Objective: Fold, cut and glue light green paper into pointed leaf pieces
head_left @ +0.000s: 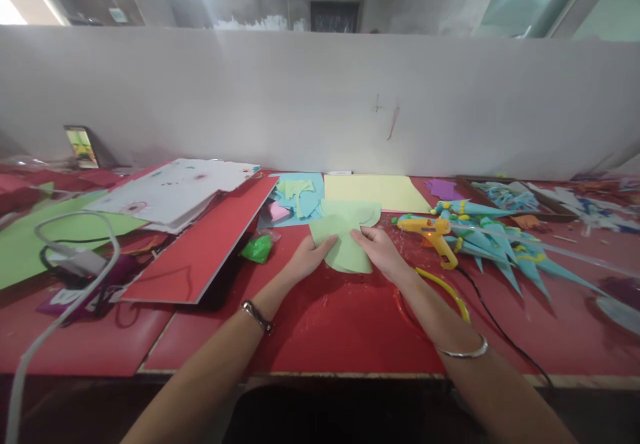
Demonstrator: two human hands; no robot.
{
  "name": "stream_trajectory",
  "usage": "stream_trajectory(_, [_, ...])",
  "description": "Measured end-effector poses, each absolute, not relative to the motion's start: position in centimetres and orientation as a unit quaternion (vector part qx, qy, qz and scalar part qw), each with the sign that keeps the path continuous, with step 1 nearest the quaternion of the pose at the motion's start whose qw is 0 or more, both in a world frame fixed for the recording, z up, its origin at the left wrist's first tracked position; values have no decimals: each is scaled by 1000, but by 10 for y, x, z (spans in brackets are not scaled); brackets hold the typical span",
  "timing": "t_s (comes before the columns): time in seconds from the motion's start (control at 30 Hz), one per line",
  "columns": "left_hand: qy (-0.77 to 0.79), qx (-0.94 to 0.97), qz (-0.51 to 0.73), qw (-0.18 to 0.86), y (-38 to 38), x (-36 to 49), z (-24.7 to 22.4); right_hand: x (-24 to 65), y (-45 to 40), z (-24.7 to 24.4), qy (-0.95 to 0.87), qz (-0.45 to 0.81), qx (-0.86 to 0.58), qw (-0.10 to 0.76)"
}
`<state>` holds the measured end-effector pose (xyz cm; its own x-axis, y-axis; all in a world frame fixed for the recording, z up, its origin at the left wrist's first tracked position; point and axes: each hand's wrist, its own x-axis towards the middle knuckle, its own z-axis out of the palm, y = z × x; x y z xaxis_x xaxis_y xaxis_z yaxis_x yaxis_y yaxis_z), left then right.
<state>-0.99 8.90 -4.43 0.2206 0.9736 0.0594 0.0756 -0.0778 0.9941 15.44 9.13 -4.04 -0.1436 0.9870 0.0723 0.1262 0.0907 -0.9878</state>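
A light green paper cutout [347, 244] with rounded lobes is held in front of me above the red table [320, 337]. My left hand [313, 255] pinches its left side, thumb on top. On the right side, my right hand [381, 249] grips the same paper between thumb and fingers. Just behind lie a yellow sheet [375, 191] and a blue sheet [315, 184] with green and blue paper scraps [299, 197]. Right of my right hand rests a yellow glue gun [433, 234] with a small orange light.
Blue paper cones [495, 237] and a tray of scraps [550, 212] are at the right. A red board [200, 251], white sheets [175, 187], a green clay packet [257, 249], a power strip with cables [80, 264] and a propped phone [81, 147] stand left. A grey partition [250, 97] rises behind.
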Motion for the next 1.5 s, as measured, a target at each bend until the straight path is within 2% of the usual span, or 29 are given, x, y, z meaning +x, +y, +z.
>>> stream_trajectory(0.37, [435,621,406,510,91,-10,-48,154,90,-38,-552,517,-456,470])
stream_trajectory(0.83, [415,647,369,522,90,-11,-48,157,93,-38,-557,428,-461,542])
stream_trajectory(1.33, [398,660,309,557,89,-17,-46,160,92,-35,-589,377,-499,512])
stream_trajectory(1.5, [400,652,328,554,88,-17,-44,159,94,-36,-566,412,-505,505])
